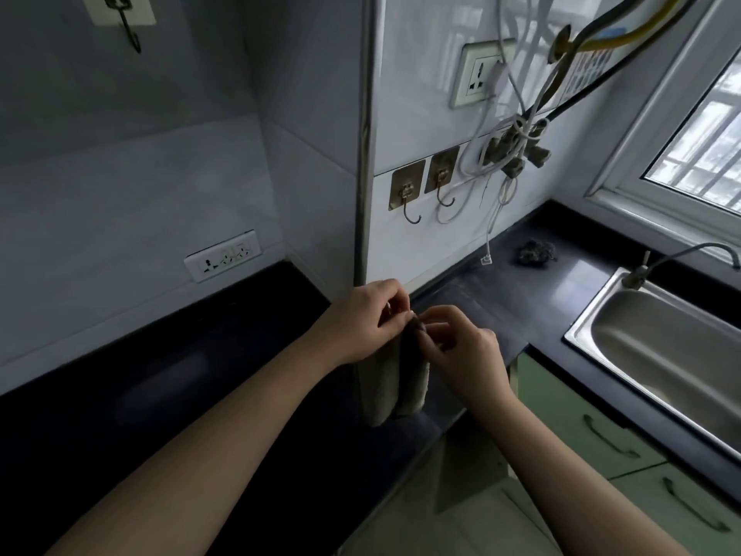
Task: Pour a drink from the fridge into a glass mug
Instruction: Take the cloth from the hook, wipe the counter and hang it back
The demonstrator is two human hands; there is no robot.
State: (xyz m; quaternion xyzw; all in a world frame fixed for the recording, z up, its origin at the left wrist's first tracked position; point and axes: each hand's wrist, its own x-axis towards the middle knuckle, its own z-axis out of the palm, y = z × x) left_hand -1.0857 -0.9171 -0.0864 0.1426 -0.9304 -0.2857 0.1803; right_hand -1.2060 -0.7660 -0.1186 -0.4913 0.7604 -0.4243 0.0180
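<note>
A grey-brown cloth (395, 385) hangs folded in front of the dark countertop (168, 395). My left hand (363, 319) and my right hand (461, 351) both pinch its top edge, close together, above the counter's inner corner. No fridge, drink or glass mug is in view.
A steel sink (673, 355) with a thin tap (681, 254) sits at the right under a window. Wall hooks (407, 194), tangled cables (513, 146) and sockets (222, 256) are on the tiled wall. A dark scrubber (535, 252) lies on the counter. Green cabinet doors (625, 455) stand below the sink.
</note>
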